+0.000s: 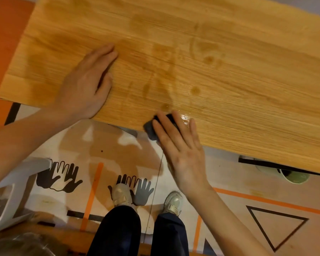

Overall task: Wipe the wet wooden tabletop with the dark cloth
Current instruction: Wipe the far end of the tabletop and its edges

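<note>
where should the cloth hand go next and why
Probably push the dark cloth away from the near edge, up into the wet streaks. The right hand presses it flat at the tabletop edge, a glossy puddle lies beside its fingers, and the left hand braces the board.

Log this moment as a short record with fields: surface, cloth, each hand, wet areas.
surface: light wooden tabletop
cloth: small dark cloth at the near table edge, partly overhanging it
right hand: fingers straight, pressing the cloth
left hand: flat on the wood, holding nothing
wet areas: damp streaks mid-table; shiny puddle beside the cloth
</note>
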